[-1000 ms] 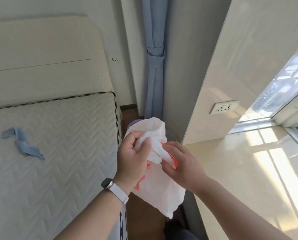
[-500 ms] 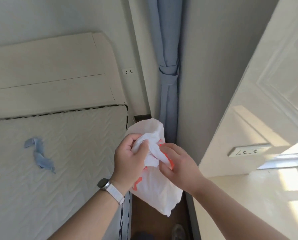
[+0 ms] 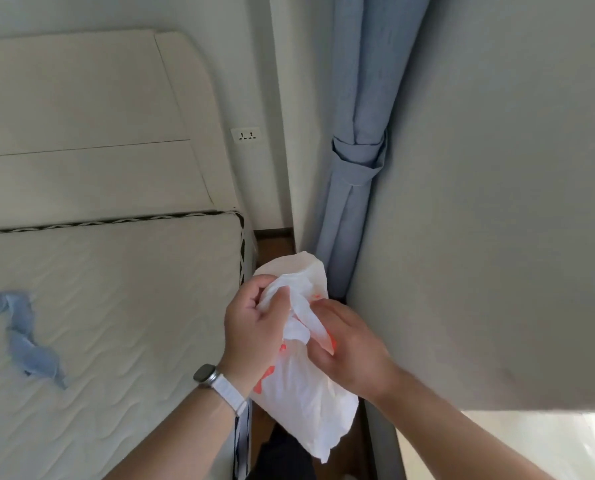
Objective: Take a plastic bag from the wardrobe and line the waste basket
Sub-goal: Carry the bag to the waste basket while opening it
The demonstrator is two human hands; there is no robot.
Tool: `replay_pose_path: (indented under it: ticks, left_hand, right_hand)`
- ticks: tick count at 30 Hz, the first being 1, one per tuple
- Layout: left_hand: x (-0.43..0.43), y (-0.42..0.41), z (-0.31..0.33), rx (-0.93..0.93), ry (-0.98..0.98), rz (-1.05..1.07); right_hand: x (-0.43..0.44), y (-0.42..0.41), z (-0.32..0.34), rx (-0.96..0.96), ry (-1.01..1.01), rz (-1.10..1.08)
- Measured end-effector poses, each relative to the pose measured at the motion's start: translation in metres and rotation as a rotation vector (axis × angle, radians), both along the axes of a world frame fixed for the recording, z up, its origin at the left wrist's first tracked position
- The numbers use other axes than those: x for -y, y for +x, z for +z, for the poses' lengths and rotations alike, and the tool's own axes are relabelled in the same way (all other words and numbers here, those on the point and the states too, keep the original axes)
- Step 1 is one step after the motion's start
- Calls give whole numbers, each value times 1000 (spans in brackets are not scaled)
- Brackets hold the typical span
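A white plastic bag (image 3: 306, 403) with orange print hangs crumpled in front of me, over the narrow gap between the bed and the wall. My left hand (image 3: 251, 327), with a white-strapped watch on its wrist, pinches the bunched upper part of the bag. My right hand (image 3: 348, 348) grips the bag's top edge just to the right, fingers pressed into the plastic. Both hands nearly touch. No waste basket or wardrobe is in view.
A bare quilted mattress (image 3: 116, 323) with a cream headboard (image 3: 81, 116) fills the left; a blue cloth strip (image 3: 22, 344) lies on it. A tied blue curtain (image 3: 358, 161) hangs at the corner. A grey wall (image 3: 497, 202) stands close on the right, with a sunlit ledge (image 3: 497, 445) below.
The view has tilted upward and turned left, so the window and ledge socket have left the frame. Both hands keep working the bag's top, in nearly the same grip.
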State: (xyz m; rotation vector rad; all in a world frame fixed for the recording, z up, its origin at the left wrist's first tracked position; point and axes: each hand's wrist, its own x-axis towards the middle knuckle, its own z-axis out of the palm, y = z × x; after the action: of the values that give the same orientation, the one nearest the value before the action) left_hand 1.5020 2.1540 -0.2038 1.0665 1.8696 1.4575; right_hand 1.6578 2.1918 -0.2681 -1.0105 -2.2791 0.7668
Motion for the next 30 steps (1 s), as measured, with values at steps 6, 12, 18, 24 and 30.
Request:
replay_pose_path:
  ticks: [6,12,18,24,30]
  left_hand:
    - [-86,-54,-46,74,-94,-76]
    - [-156,-83,-115,95,-177,-84]
    - [-199,-96,-231,141,-270,3]
    - [-213,-100,-366,159,-330,56]
    - [-225,-105,-465,71,-293,-3]
  right_hand:
    - [-78,-45,-35,197,-144,-87]
    - [-134,-78,-95,253,-207,-185]
    - [-167,-103,-208,204,-369,-276]
    - [-180,-102,-337,208,-389,-303]
    - [-194,-105,-444,187,-349,-305]
